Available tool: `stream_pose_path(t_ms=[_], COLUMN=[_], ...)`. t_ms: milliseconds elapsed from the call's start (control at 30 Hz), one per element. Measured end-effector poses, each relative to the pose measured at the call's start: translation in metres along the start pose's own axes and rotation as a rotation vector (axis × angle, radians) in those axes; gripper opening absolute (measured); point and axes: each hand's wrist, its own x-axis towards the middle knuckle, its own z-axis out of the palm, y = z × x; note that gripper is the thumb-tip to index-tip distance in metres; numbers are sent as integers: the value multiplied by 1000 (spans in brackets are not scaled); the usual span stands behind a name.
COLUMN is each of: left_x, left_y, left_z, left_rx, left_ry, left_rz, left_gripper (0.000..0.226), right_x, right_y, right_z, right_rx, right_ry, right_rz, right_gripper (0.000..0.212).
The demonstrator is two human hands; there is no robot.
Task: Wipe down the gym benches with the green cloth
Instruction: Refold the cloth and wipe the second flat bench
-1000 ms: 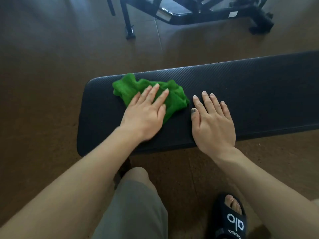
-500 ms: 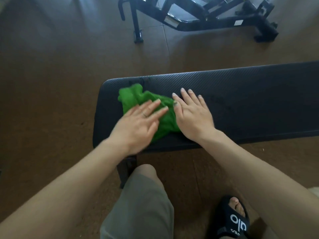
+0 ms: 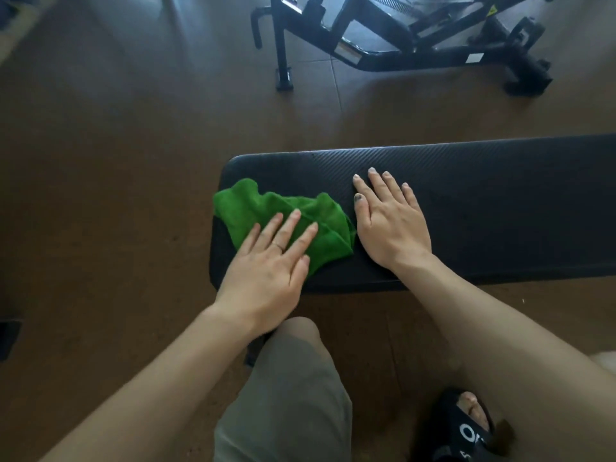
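Note:
A black padded gym bench (image 3: 483, 195) runs from the middle of the view to the right edge. A crumpled green cloth (image 3: 266, 208) lies on its left end, with one corner hanging past the pad's left edge. My left hand (image 3: 270, 265) presses flat on the near part of the cloth with straight fingers. My right hand (image 3: 390, 221) rests flat on the bare pad just right of the cloth, its thumb side touching the cloth's edge.
A second black bench frame (image 3: 400, 38) stands on the brown floor behind, top right. My knee in grey shorts (image 3: 293, 378) is below the bench, and my foot in a black slide sandal (image 3: 466, 428) is at the bottom right.
The cloth has slid left under my left hand to the bench's left end. My right hand moved off the cloth and now lies on the pad beside it.

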Motion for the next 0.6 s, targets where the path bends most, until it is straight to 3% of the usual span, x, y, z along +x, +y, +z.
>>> stream_pose_path(t_ms=[167,367,600], left_x=[19,112,-5], left_y=[-25,-44,-14], left_z=[-6,-19,2], left_rx=[-9,-9,-13], left_ry=[16,28,37], left_rz=[31,-188,-103], left_gripper=[55,53,57], right_x=[0,1,-2], right_y=[-1,2,2], right_z=[2,4,2], right_rx=[-5,7,-3], right_ry=[11,21,18], right_rz=[3,7,-11], right_gripper=[57,57,56])
